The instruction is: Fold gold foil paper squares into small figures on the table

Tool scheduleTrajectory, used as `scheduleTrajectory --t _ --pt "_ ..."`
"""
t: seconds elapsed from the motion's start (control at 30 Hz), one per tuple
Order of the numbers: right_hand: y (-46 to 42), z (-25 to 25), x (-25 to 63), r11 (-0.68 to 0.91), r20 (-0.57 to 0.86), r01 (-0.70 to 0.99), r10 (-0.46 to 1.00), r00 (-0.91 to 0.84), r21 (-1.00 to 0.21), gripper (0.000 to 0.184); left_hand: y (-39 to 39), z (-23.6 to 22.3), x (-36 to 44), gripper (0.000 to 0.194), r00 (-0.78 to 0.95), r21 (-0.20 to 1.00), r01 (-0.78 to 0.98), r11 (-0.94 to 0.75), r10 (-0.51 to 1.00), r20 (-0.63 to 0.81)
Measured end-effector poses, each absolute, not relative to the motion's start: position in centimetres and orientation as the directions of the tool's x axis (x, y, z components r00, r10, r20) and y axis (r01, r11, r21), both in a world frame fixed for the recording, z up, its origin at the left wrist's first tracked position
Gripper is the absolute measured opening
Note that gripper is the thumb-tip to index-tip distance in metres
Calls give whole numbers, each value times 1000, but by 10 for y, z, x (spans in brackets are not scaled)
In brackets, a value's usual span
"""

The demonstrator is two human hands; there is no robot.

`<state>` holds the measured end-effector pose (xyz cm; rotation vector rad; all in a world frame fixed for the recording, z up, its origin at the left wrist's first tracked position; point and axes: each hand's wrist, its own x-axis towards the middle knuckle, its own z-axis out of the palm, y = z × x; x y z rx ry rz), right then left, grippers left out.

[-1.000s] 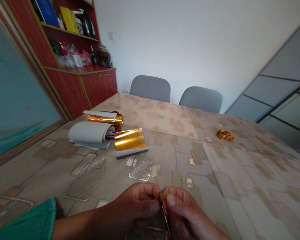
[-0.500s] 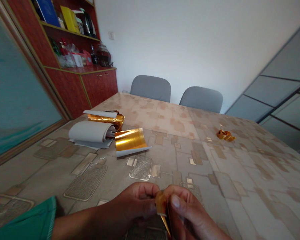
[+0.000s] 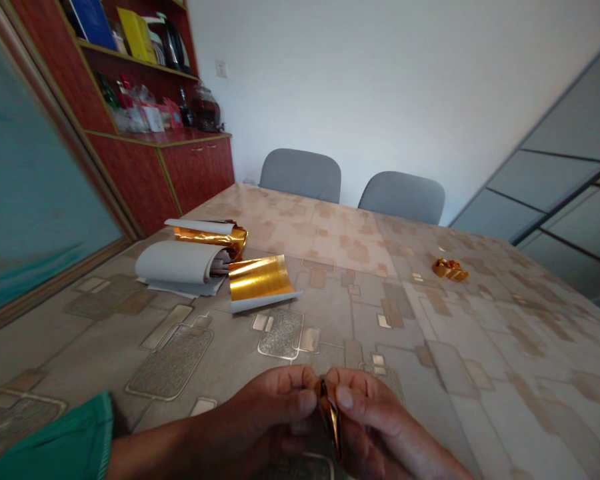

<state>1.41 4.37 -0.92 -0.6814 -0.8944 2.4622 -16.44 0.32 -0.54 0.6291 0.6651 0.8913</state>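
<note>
Between my two hands, near the front of the table, is a narrow folded piece of gold foil paper [image 3: 334, 427]. My left hand [image 3: 275, 413] pinches its left side with thumb and bent fingers. From the right, my right hand [image 3: 373, 410] grips the other side, its thumb lying along the edge. The fold stands nearly upright, and its lower part is partly hidden by my fingers. Farther off lies a loose gold foil sheet [image 3: 260, 279] with a curled white edge. Left of it rests a bent stack of white-backed paper [image 3: 175, 262].
Behind the stack is more rolled gold foil paper [image 3: 205, 235]. A small folded gold piece [image 3: 450, 269] sits at the right on the patterned tablecloth [image 3: 325, 233]. Two grey chairs [image 3: 300, 175] stand beyond the far edge. A red cabinet [image 3: 195, 167] is at the back left.
The gold foil piece turned to show a wider face half a second ago, and now it is narrow again with a gap along its fold. My hands have drawn closer together around it.
</note>
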Motion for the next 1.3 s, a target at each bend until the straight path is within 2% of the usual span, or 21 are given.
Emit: scheduleTrajectory --t 0.1,0.27,0.4,0.47,0.53,0.7,0.83,0.97,1.3 --pt "43 -17 13 -715 -297 -236 534 -791 -658 36 4 -8 -163 29 510 637 -546 544 819 -262" --pt "41 -15 7 -713 -293 -254 548 -784 -654 39 2 -20 -161 28 556 574 -599 559 806 -204" --pt "40 -6 1 -716 -308 -267 564 -766 -645 36 2 -28 -161 14 539 502 -677 539 827 -160" --pt "40 -9 0 -724 -315 -284 571 -758 -628 36 3 -32 -162 13 537 472 -699 537 830 -149" --pt "39 -16 2 -707 -286 -316 592 -753 -633 35 4 -37 -163 5 531 487 -698 525 836 -140" --pt "39 -34 4 -637 -239 -329 638 -732 -697 44 4 -39 -163 16 468 579 -656 484 863 -190" --pt "40 -30 1 -640 -237 -306 619 -749 -704 45 3 -26 -159 34 406 682 -572 457 879 -249" --pt "40 -21 -4 -633 -194 -301 591 -783 -713 46 4 -21 -155 47 338 718 -521 462 884 -324" --pt "37 -17 -5 -590 -186 -290 614 -767 -754 52 5 -25 -158 35 392 721 -544 429 890 -234"
